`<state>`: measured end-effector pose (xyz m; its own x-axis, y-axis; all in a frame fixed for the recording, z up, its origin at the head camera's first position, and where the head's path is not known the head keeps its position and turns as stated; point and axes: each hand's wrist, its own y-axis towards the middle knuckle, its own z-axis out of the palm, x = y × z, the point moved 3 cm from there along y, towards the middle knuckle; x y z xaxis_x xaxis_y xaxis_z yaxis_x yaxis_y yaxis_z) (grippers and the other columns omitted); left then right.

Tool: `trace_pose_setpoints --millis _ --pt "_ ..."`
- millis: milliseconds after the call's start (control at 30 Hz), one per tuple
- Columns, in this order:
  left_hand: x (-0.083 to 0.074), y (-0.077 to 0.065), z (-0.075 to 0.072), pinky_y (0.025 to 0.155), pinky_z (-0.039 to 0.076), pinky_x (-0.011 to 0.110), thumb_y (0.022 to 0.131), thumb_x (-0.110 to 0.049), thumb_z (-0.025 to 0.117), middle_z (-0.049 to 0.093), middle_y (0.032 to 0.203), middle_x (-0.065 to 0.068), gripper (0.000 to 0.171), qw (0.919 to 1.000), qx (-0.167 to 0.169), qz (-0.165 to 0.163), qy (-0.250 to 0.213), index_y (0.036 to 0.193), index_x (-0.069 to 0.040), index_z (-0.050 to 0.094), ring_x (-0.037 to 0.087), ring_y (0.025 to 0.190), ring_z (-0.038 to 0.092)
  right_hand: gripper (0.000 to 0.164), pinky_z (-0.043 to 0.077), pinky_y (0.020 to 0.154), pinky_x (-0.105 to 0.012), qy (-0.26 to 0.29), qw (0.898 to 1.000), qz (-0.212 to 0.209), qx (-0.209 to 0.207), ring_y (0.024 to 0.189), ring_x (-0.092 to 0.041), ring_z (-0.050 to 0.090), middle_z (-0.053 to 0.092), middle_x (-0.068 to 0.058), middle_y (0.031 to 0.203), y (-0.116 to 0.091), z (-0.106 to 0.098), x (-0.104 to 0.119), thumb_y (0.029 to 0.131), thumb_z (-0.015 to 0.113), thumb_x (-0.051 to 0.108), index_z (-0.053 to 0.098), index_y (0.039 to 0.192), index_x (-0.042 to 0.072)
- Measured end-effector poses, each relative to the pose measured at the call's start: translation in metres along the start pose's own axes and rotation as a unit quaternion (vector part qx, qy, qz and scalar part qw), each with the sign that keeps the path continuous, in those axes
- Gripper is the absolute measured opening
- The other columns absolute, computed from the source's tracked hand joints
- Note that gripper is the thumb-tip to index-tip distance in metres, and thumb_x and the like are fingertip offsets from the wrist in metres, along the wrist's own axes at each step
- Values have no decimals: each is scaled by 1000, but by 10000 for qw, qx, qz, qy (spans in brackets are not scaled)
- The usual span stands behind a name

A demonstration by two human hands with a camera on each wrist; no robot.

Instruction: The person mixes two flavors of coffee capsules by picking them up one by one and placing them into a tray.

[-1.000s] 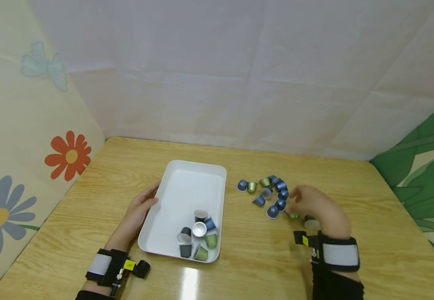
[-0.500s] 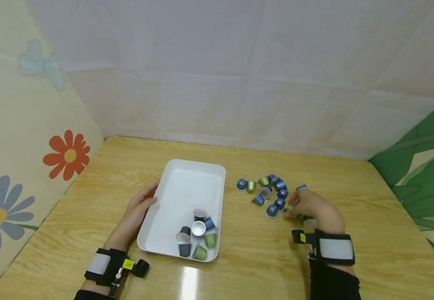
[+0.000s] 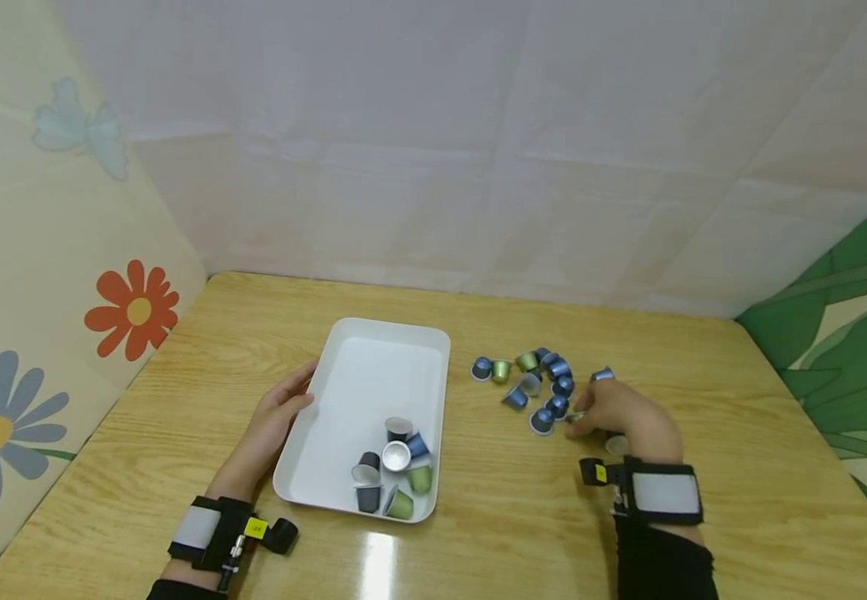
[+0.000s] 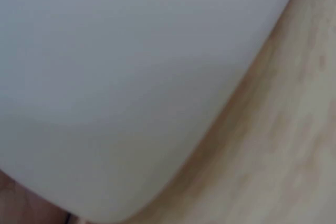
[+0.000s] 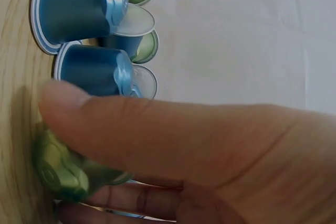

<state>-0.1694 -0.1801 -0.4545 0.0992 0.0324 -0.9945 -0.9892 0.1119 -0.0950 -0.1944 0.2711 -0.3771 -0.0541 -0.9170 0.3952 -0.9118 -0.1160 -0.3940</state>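
Note:
My left hand (image 3: 276,417) rests against the left side of a white tray (image 3: 362,367), its fairly straight fingers and thumb touching the rim. Several coffee capsules lie in the tray's near right corner, among them a green capsule (image 3: 420,479), a blue capsule (image 3: 418,446) and a dark capsule (image 3: 368,498). On the table to the right, my right hand (image 3: 624,417) pinches a green coffee capsule (image 5: 60,169) between thumb and fingers, low at the tabletop. Right beside the thumb stands a blue capsule (image 5: 89,72). The fingers partly hide the held capsule.
A curved cluster of blue capsules (image 3: 563,386) and green capsules (image 3: 501,372) lies left of the right hand. Another blue capsule (image 3: 603,374) sits just beyond that hand, and a pale-lidded capsule (image 3: 617,444) below it. A white cloth (image 3: 478,167) hangs behind the wooden table (image 3: 493,533).
My right hand has lowered slightly and closed its fingers on the green capsule. A blue capsule beyond it has come into view. The left hand and tray stay put.

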Motion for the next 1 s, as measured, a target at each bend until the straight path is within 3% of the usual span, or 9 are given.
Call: trace_pose_setpoints --millis 533,767,1000 --pt "0 0 1 91 43 14 104 -8 42 28 160 12 53 10000 -35 -37 -11 155 -5 30 27 142 31 20 49 65 -36 91 10000 2 -20 76 -24 56 62 -11 86 0 0 3 82 75 7 66 95 -5" --pt "0 -1 0 92 43 14 104 -9 42 28 160 11 53 10000 -16 -68 -14 155 -6 30 27 142 31 21 50 65 -38 67 9997 -60 -243 76 -25 57 62 -13 86 -2 -3 4 81 73 7 64 95 -7" --pt "0 -1 1 91 43 15 103 -6 41 29 159 14 53 10000 -11 -3 -85 155 -4 30 28 141 32 30 50 75 -46 -77 9987 -124 -498 88 -34 58 62 -24 99 -8 -13 14 82 66 5 60 105 -12"
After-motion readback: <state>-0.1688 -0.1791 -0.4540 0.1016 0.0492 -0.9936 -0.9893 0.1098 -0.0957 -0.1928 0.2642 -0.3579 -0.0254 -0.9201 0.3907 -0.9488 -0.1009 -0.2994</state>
